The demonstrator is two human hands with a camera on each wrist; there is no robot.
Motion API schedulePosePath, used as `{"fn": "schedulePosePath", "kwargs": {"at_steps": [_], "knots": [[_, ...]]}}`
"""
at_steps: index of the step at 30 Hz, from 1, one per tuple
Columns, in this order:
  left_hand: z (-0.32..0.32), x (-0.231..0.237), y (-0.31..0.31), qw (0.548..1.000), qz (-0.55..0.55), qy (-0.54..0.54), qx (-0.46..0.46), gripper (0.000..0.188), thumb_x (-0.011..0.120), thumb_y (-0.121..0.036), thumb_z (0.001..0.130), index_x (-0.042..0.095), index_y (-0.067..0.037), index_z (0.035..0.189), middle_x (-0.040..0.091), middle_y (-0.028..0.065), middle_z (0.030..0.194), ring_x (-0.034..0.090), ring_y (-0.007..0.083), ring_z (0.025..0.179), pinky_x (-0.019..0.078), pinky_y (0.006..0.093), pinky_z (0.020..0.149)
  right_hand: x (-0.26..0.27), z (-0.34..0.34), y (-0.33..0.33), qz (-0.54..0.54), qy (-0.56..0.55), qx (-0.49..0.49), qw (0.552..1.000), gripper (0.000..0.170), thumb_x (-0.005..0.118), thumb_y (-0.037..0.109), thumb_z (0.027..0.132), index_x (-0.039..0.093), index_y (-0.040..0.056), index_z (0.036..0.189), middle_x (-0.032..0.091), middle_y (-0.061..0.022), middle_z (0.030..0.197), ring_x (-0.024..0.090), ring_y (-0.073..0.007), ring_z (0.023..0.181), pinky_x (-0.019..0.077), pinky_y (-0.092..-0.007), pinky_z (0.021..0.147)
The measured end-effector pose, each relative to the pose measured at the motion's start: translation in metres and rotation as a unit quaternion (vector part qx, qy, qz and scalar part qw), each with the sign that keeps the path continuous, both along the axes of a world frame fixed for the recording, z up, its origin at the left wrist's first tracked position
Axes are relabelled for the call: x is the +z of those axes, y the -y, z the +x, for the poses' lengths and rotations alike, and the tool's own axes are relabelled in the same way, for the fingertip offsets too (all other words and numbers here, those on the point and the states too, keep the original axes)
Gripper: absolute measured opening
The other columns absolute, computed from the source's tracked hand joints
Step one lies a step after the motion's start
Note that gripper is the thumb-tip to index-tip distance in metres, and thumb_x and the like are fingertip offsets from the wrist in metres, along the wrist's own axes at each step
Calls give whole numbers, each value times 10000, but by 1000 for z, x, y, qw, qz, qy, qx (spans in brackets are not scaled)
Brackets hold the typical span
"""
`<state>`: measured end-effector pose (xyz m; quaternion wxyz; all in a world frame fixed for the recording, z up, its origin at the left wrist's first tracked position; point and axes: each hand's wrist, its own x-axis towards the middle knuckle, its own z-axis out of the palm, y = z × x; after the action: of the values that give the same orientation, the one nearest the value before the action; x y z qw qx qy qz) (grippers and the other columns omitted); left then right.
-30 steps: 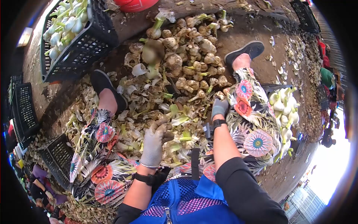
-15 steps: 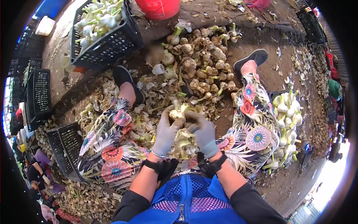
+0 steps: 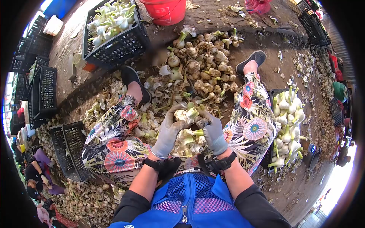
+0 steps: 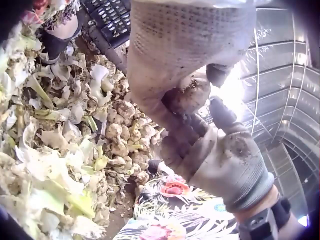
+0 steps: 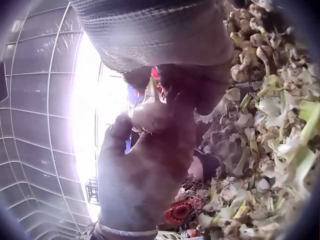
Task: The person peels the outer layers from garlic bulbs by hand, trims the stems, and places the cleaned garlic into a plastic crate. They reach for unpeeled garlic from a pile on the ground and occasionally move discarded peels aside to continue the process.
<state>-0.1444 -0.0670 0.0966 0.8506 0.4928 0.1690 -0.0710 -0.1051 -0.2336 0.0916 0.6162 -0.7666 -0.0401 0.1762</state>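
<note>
A garlic bulb (image 3: 185,115) with a short pale green stem is held between the two gloved hands, above the peelings between the knees. My left hand (image 3: 167,133) grips it from the left, fingers curled round it and thumb in front. On the stem side, my right hand (image 3: 213,133) pinches at the bulb with bent fingers. In the left wrist view the bulb (image 4: 194,95) shows its dirty root side, partly covered by the gloves. Both gloves are pale grey with soil-darkened fingertips. Beyond the hands lies a pile of unpeeled garlic (image 3: 209,60).
Loose garlic skins (image 3: 163,89) cover the ground between the legs. A black crate (image 3: 118,49) of cleaned garlic stands at the upper left, beside a red bucket (image 3: 165,13). More cleaned garlic (image 3: 287,125) fills a crate by the right leg. Another black crate (image 3: 70,152) stands at the left.
One second ago the hands were apart, the right one down by the right shin. They came together on a garlic bulb, and its outer skin now looks whiter. The head view has shifted.
</note>
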Motion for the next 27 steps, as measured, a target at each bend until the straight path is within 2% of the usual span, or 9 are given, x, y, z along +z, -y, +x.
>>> {"fn": "schedulePosePath", "kwargs": {"at_steps": [9,13,15,17,19,20,23,25,27], "knots": [[-12,-3,-15,988,-129,-71,-45,635,473,-535,995,498,-1,1339,648,121,1026,601,166,809,480,284,611,-1,3,0,129,-175,-3,976,345,602,-87,806,676,-19,1135,703,-32,987,620,-63,842,506,-228,719],[-20,-22,-28,897,-371,-174,-166,597,365,-545,1028,570,-23,1230,658,116,929,601,167,738,439,278,503,4,12,3,-25,111,106,988,325,616,-56,769,698,45,1067,705,-81,934,653,-164,859,491,-281,785],[-25,-18,-19,960,-65,-145,-232,555,356,-505,1041,565,-26,1228,658,121,887,600,172,713,457,279,540,12,18,5,-139,309,175,925,299,671,24,763,705,62,1058,693,-115,923,658,-208,844,494,-308,784],[-27,-20,-15,962,48,-46,-266,538,343,-481,1049,544,-26,1253,674,150,976,634,214,772,483,310,604,7,13,12,-111,265,164,944,269,673,116,849,689,54,1110,700,-78,937,656,-167,859,507,-302,778],[-19,-2,-10,905,-331,-228,-141,502,357,-441,1055,517,-28,1292,669,167,1087,659,256,879,522,356,701,11,9,20,161,-170,-65,970,325,579,-15,869,672,58,1172,677,-18,912,615,-125,823,502,-267,812],[-23,-16,-13,969,-51,-102,-218,462,389,-390,1055,501,-22,1312,655,165,1152,659,287,970,543,418,778,14,4,27,197,-172,-37,965,288,558,-23,907,660,19,1173,663,-3,914,601,-93,851,509,-258,818],[-18,-3,-1,939,-266,-189,-108,441,415,-356,1054,486,-17,1328,650,157,1159,653,255,980,549,433,847,23,-9,17,20,-108,53,993,323,496,-70,896,657,-5,1168,661,-31,901,609,-112,841,513,-256,789],[-15,-3,-1,968,-158,-149,-124,383,470,-285,1042,524,0,1293,651,126,1164,637,193,1015,538,373,893,7,-9,20,17,-3,61,998,283,491,-49,910,662,-26,1135,653,-37,882,585,-91,788,491,-217,727],[-11,7,4,993,52,-109,2,253,596,-145,983,615,-5,1193,668,40,1072,610,87,950,511,247,831,0,-9,27,206,-234,-44,949,222,561,15,916,666,-26,1107,662,-33,874,574,-67,737,458,-182,674]]}}
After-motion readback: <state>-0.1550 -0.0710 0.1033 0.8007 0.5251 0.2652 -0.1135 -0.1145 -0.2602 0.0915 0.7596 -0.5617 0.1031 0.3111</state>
